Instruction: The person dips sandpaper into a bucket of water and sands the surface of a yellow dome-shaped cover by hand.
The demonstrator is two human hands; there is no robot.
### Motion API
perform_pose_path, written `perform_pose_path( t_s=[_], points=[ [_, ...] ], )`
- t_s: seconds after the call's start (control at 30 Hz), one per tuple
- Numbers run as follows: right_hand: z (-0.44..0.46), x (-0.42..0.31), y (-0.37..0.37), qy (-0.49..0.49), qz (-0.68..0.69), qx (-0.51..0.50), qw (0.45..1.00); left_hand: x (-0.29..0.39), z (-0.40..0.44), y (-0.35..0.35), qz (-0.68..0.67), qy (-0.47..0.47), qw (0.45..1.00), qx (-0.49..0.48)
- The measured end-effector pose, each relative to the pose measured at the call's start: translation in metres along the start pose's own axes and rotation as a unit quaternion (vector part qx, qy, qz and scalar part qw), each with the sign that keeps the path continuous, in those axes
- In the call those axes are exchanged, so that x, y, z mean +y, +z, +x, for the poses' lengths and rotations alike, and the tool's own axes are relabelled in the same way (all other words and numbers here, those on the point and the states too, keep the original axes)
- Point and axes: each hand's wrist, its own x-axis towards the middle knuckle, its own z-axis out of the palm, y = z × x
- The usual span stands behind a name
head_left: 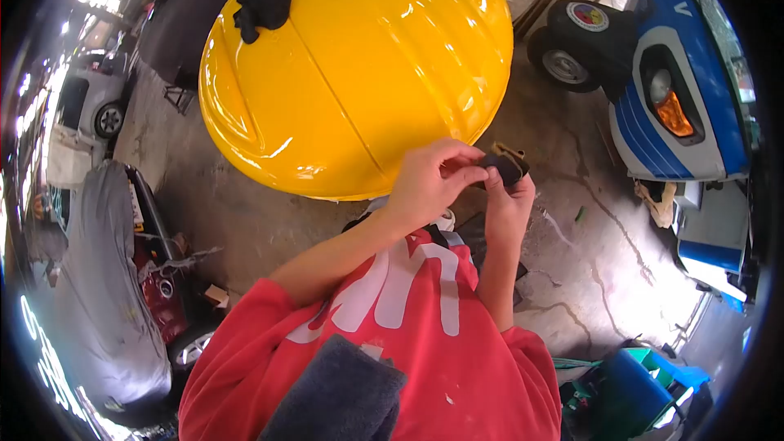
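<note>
Both hands meet in front of my red shirt, just off the near right edge of a glossy yellow car body panel point(343, 73). Between them is a small dark folded piece with a tan edge point(508, 165); its exact kind is unclear. My left hand point(433, 180) is closed, thumb and forefinger pinching the left side of this piece. From below, my right hand point(508, 204) grips it, the thumb lying against its dark face. A crumpled black cloth point(265, 6) rests on the far left of the yellow panel. Over my shirt hangs a dark grey towel point(339, 392).
A blue and white vehicle front point(665, 106) stands at right, beside a black-covered wheel point(567, 65). At left is a dark red car under a grey cover point(102, 278). Blue and green containers point(637, 384) sit at lower right. The concrete floor point(572, 237) has cracks.
</note>
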Motion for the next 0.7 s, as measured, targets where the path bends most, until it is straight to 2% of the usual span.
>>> perform_pose_path(
  t_s=[0.03,0.07,0.1,0.13,0.17,0.23,0.3,0.37,0.43,0.5,0.53,0.6,0.7],
  points=[
    [-0.002,0.003,0.01,-0.004,0.002,0.01,1.0,-0.008,0.003,0.002,-0.023,0.005,0.999,0.03],
    [-0.004,0.004,0.021,0.017,0.083,0.029,0.996,-0.016,0.006,0.003,-0.047,0.008,0.997,0.059],
    [-0.005,0.005,0.028,0.034,0.163,0.046,0.985,-0.021,0.01,0.003,-0.048,0.01,0.998,0.047],
    [-0.006,0.012,0.029,0.025,0.104,0.063,0.992,-0.022,0.014,0.001,-0.089,-0.001,0.995,0.035],
    [-0.004,0.013,0.024,0.019,0.103,0.075,0.992,-0.024,0.017,-0.001,-0.13,-0.016,0.991,0.023],
    [0.005,0.013,0.015,-0.012,0.002,0.044,0.999,-0.019,0.023,-0.01,-0.092,-0.045,0.995,-0.019],
    [0.025,0.021,0.008,-0.042,-0.043,0.069,0.996,-0.008,0.045,-0.032,0.003,-0.008,1.0,-0.006],
    [0.042,0.051,-0.001,-0.083,-0.106,0.066,0.989,0.013,0.086,-0.07,0.171,0.08,0.981,0.053],
    [0.045,0.064,0.015,-0.156,-0.147,0.036,0.976,0.005,0.138,-0.111,0.362,0.233,0.896,0.107],
    [0.05,0.064,0.041,-0.166,-0.118,0.099,0.974,-0.037,0.196,-0.154,0.476,0.216,0.84,0.147],
    [0.057,0.059,0.05,-0.164,-0.116,0.098,0.975,-0.044,0.205,-0.161,0.478,0.213,0.839,0.147],
    [0.069,0.049,0.06,-0.269,-0.286,0.136,0.91,-0.053,0.216,-0.168,0.573,0.114,0.791,0.185],
    [0.064,0.061,0.047,-0.247,-0.286,0.143,0.915,-0.055,0.214,-0.166,0.564,0.114,0.801,0.167]
  ],
)
